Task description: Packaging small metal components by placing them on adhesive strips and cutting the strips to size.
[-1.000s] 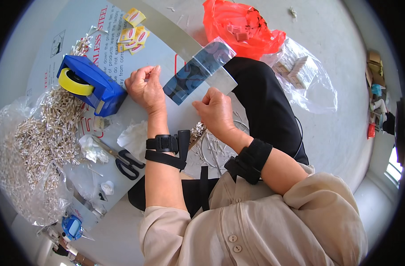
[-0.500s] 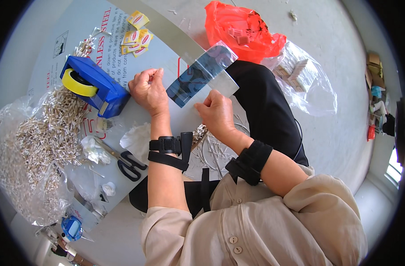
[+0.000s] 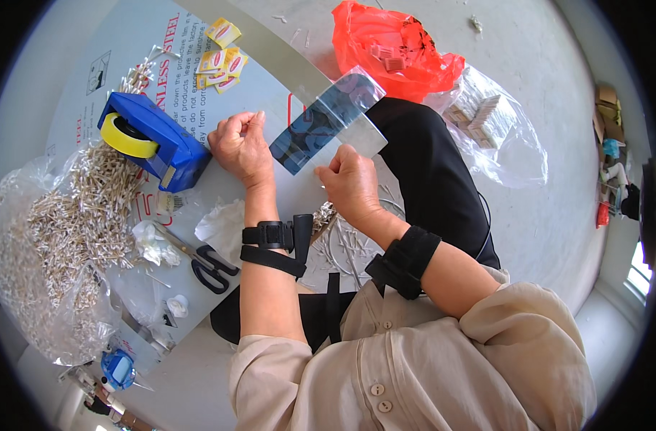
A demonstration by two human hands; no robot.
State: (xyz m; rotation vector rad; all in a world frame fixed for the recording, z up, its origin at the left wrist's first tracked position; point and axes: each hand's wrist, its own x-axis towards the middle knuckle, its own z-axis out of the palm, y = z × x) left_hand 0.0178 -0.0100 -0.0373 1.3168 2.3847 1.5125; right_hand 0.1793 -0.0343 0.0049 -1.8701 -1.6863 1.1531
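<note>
Nearest my view, the beige sleeves lead up to both hands over the corner of the table (image 3: pixel 249 93). The right hand (image 3: pixel 353 183) is closed, thumb and fingertips drawn together just beside the lower edge of a glossy dark-blue sheet (image 3: pixel 303 136); the left hand (image 3: pixel 240 147) is curled into a similar pinch on the sheet's other side. I cannot tell whether anything thin sits in either pinch. The sheet lies slantwise between them, its clear end reaching the table's edge and seemingly past it. I judge it light, thin and slippery — springy rather than stiff, easily creased — so I would hold it by its long edges and keep fingers off the shiny face. Room is tight on the left: the blue tape dispenser (image 3: pixel 177 154) stands near that hand, with black-handled scissors (image 3: pixel 214 269) and a heap of cotton swabs (image 3: pixel 76 237) around it. The bent leg (image 3: pixel 439 179) crowds the right edge. Up the table, past the left hand, there is more open surface before some yellow packets (image 3: pixel 216 68) — beyond the table, a red bag (image 3: pixel 439 65) lies on the floor.
</note>
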